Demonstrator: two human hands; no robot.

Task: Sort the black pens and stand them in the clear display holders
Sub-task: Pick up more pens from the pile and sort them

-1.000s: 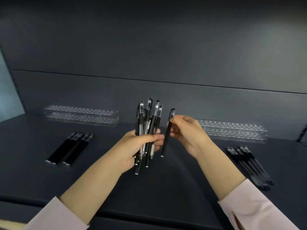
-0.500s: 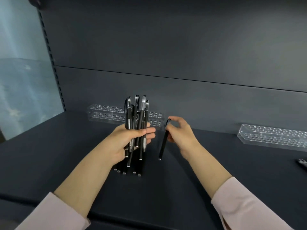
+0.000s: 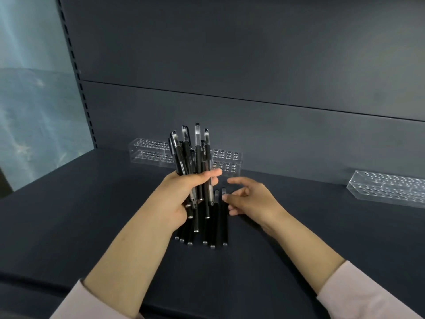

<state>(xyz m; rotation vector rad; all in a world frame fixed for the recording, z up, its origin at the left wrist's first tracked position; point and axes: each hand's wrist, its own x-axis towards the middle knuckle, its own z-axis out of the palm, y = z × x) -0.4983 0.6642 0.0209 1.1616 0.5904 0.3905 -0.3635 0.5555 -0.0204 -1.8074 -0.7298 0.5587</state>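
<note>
Looking down, we see a wide, matte dark-grey shelf [image 3: 69, 226] with a smooth panel of the same colour rising behind it. Two long clear display holders of glossy, hard plastic stand along the back, each a box with a top drilled in rows of small round holes. One holder [image 3: 149, 148] is straight ahead and the other [image 3: 388, 189] is far to the right. Both appear empty, so we judge that no pen has yet been stood up and the sorting stage is under way. The left hand [image 3: 184, 194] is clenched around an upright bundle of pens [image 3: 197, 153]. These are slim black barrels, some with see-through caps and clips, fanned slightly at the top. Below the bundle, a sorted row of pens [image 3: 220, 226] lies flat on the shelf, side by side, all plain matte black with small silvery ends toward us. The right hand [image 3: 255, 199] is released and holds nothing. Its loosely bent fingertips [image 3: 226, 198] are just beside the outermost pen, and we cannot tell if they touch it. The held bundle is left to sort, and then every pen needs slotting.
</note>
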